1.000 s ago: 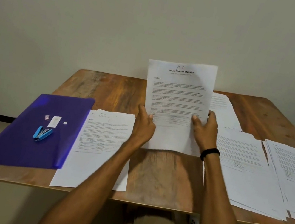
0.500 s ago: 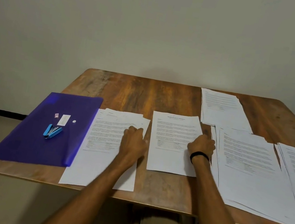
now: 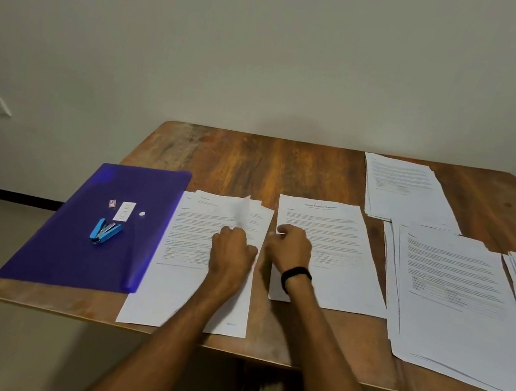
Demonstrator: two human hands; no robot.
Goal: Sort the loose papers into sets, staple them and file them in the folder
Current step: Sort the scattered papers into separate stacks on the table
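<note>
Gripping the left stack's (image 3: 178,284) raised top sheet (image 3: 244,212), left hand (image 3: 233,248) is nearer — right hand (image 3: 290,251) just beside, curled, grip unclear; sheets run lengthwise away.

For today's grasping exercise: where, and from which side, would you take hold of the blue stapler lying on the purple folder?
Probably the mid-body of the stapler, pinched across its two long sides from above. It lies flat and slantwise on the folder, nothing crowding it; the left hand is nearer.
</note>
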